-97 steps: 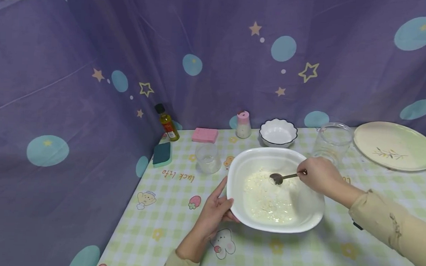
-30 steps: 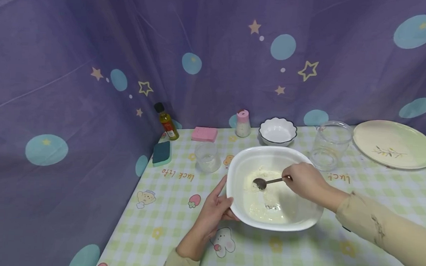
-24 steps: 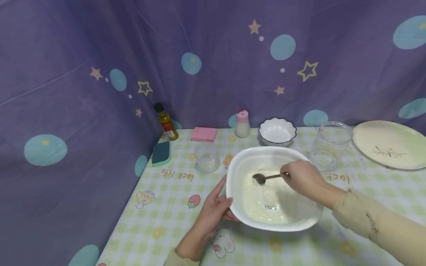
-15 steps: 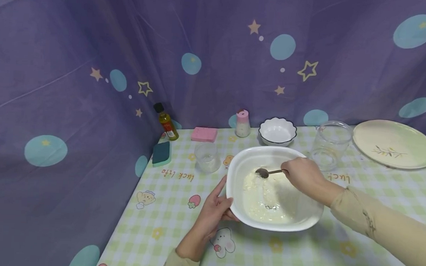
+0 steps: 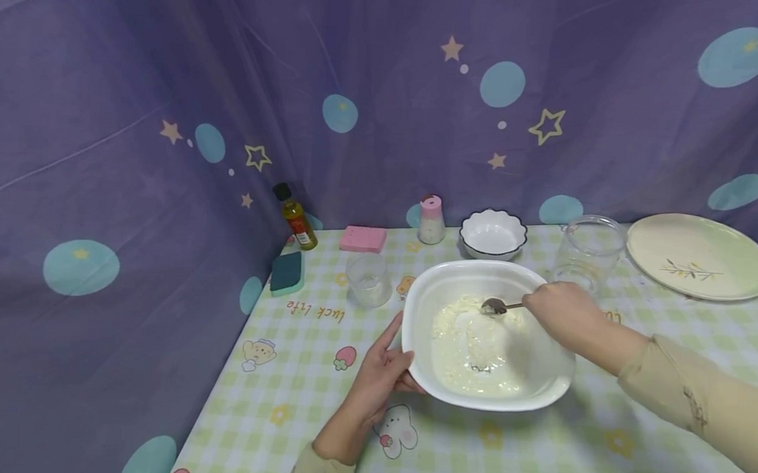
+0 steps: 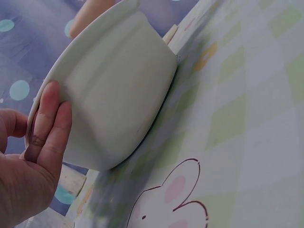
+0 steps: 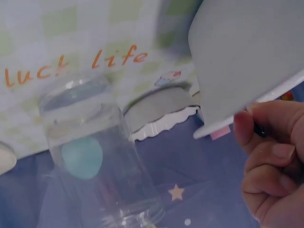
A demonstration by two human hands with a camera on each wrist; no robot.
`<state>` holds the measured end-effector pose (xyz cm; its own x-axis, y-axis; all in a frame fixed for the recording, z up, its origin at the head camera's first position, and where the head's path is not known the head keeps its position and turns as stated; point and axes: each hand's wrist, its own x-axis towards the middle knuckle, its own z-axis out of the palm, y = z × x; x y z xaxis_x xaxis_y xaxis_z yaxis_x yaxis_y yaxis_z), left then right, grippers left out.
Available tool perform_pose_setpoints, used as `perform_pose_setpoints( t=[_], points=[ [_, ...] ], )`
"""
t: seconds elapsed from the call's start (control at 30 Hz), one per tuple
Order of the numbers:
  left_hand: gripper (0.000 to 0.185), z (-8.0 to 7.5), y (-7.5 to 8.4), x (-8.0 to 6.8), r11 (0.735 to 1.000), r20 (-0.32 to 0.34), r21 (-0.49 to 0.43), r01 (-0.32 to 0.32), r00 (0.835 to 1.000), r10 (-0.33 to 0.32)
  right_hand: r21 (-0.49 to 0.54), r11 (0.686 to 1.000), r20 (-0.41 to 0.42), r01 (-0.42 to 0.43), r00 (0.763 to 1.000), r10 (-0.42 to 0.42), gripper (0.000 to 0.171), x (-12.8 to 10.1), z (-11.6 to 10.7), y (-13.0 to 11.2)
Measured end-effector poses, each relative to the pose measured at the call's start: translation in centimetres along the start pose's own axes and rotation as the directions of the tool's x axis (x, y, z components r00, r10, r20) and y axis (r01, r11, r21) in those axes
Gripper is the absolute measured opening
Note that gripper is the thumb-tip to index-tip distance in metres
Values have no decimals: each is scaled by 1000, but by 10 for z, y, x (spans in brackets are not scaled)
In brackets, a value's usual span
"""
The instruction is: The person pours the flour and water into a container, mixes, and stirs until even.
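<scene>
1. White bowl (image 5: 540, 392) sits mid-table on the checked cloth (image 5: 297, 374); wet flour mix (image 5: 470, 339) inside.
2. Left hand (image 5: 379, 377) grips the bowl's left rim, fingers on the outer wall (image 6: 50, 123).
3. Right hand (image 5: 562, 315) pinches the spoon (image 5: 495, 306), its scoop in the mix near the bowl's far wall.
4. Risk: a hard stir flings batter over the rim.
5. Risk: the right elbow swings and knocks the glass jar (image 5: 591, 249) just behind the bowl.

A glossy, smooth white basin (image 5: 427, 295) is seen, with a dull metal spoon (image 5: 495, 306), a clear glass jar (image 5: 591, 249) and a smooth printed tablecloth (image 5: 297, 374).
</scene>
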<state>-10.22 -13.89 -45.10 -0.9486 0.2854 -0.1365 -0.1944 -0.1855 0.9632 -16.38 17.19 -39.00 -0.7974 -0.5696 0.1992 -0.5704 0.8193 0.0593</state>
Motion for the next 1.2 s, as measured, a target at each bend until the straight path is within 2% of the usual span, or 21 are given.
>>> perform_pose_setpoints(
  t=[0.2,0.37,0.47,0.7,0.9,1.1,1.2],
  points=[
    [69,1,-1,0,1000,-12,-4,-6,1000,6,-8,1000,26,25,999,-25,21,-6,-9,7],
    [68,2,-3,1,1000,-22,-11,-20,1000,20,70,998,108,-6,994,-2,16,-7,-17,14],
    [68,3,-4,1,1000,-28,-16,-27,999,26,132,991,134,-2,991,-16,16,-8,-21,17],
    [67,5,-3,0,999,-43,-11,-36,998,35,273,961,175,46,980,-96,32,-13,-29,22],
    [68,4,-1,-1,999,-35,-4,-45,998,45,372,926,224,68,961,-160,32,-19,-31,26],
    [68,3,-1,-1,999,-32,-5,-40,999,40,467,878,197,106,955,-221,29,-20,-23,18],
    [68,2,-2,0,999,-32,-4,-33,999,33,463,878,156,119,964,-213,29,-18,-17,10]
  ],
)
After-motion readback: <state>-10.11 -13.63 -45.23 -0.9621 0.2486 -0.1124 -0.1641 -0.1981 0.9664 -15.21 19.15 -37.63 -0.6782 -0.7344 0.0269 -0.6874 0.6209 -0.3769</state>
